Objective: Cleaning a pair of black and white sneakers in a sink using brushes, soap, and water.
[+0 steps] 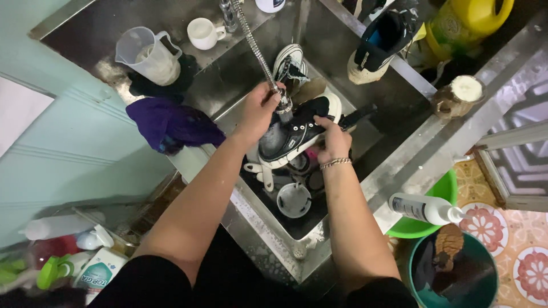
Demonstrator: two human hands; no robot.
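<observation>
My left hand (260,108) grips the metal spray hose (254,43) near its nozzle, which points down onto a black sneaker with a white sole (299,128). My right hand (334,140), with a bracelet on the wrist, holds that sneaker by its side over the steel sink (394,102). A second sneaker (288,65) lies in the sink behind the nozzle. A third black shoe (382,40) rests on the sink's far rim.
Cups and a white round lid (294,199) lie in the sink bottom. A clear jug (149,55), white mug (204,33) and purple cloth (171,125) sit on the left counter. A white bottle (425,208), green basin (439,194) and teal bucket (456,274) are at right.
</observation>
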